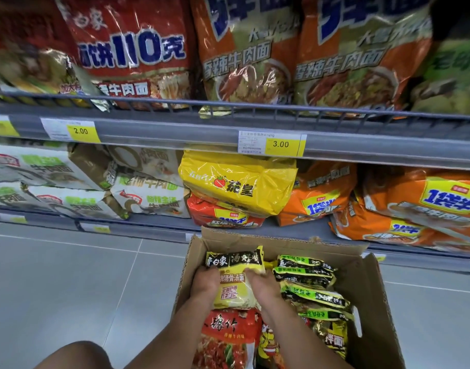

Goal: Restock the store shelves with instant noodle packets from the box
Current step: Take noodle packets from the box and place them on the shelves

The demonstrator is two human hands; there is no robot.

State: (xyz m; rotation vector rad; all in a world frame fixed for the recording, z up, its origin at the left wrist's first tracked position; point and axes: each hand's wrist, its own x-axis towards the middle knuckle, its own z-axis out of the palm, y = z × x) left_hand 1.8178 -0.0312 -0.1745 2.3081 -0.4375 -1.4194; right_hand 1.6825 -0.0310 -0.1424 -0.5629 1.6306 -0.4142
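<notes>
Left hand [205, 284] and right hand [264, 286] grip the yellow noodle packet [236, 291] between them, low in the box [375, 302]. Slick wrapper could slip out mid-lift, or snag the green packets [305, 272] just right of the hands

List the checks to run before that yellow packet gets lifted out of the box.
1. Left hand grips the yellow packet at its left edge: ok.
2. Right hand grips its right edge: ok.
3. Packet lies on top, over the red packet, with nothing covering it: ok.
4. Cardboard box open above: ok.
5. Matching slot on the shelves: cannot tell.
</notes>
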